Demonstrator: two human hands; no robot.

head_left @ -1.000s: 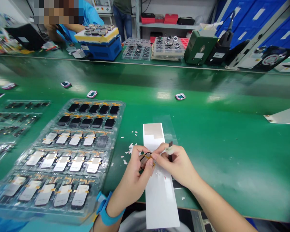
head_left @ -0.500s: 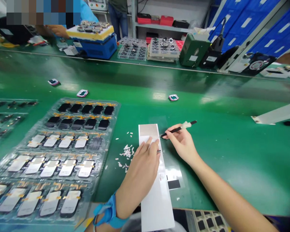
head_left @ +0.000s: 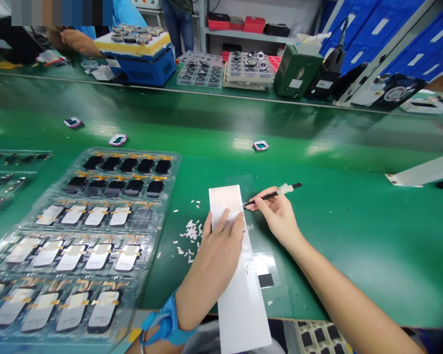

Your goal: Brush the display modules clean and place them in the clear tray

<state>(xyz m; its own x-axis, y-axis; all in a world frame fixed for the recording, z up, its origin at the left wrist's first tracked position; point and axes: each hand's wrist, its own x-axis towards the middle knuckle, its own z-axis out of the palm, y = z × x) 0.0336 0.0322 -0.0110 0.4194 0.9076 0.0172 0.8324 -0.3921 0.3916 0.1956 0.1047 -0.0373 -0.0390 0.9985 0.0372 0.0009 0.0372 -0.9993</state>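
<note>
A long white sheet strip [head_left: 243, 314] lies on the green bench and overhangs its front edge. My left hand [head_left: 217, 255], with a blue wrist strap [head_left: 166, 322], rests flat on it, fingers stretched over its upper part. A small dark bit shows by the left fingertips; I cannot make it out. My right hand [head_left: 276, 216] pinches a slim black pen-like tool [head_left: 269, 195] with pale wrapping near its back end. Its tip is at the strip's right edge, near the left fingertips. Small white scraps [head_left: 192, 231] lie left of the strip.
A clear tray [head_left: 172, 196] with rows of small screens fills the left side. Clear film [head_left: 280, 290] lies right of the strip. Small pink-edged frames [head_left: 261, 145] sit further back. A shelf behind holds a blue machine [head_left: 143, 66] and a green box [head_left: 297, 71]. Other people stand beyond.
The tool tip has shifted slightly left to the strip's edge. My left fingers are spread a little wider. The whole view has moved slightly.
</note>
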